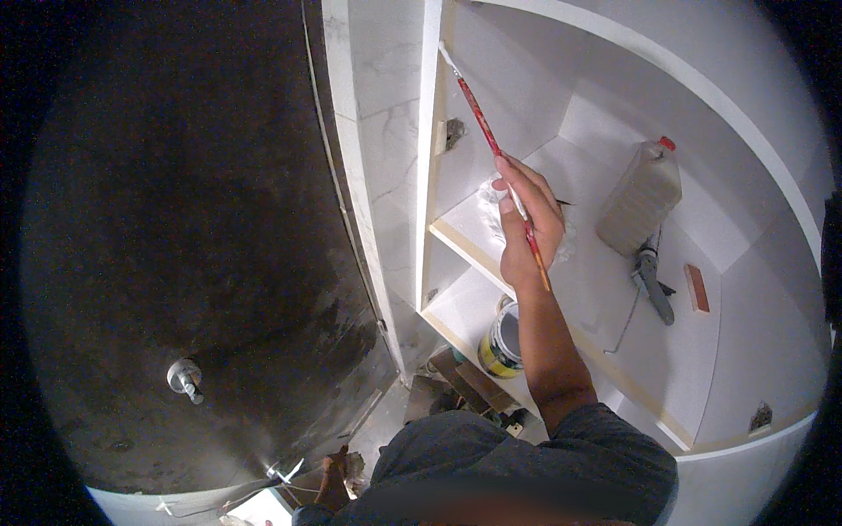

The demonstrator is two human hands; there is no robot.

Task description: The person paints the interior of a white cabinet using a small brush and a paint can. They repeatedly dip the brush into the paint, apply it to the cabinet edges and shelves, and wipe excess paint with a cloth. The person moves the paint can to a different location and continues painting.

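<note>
A slim paintbrush with a paint-flecked red handle rests in my right hand, fingers closed round it. Its white-coated tip touches the left front edge of a white cabinet, near the top. Beneath that hand a crumpled, whitish plastic-like sheet lies on the shelf, partly hidden. Low in the picture, beside my body, is my left hand; it is small and dark, and its fingers do not show clearly. A paint can stands on the lower shelf, partly behind my right forearm.
On the upper shelf are a cloudy plastic bottle with a red cap, a caulking gun and a reddish block. A large dark panel with a metal fitting fills the left. Boards lie on the floor below.
</note>
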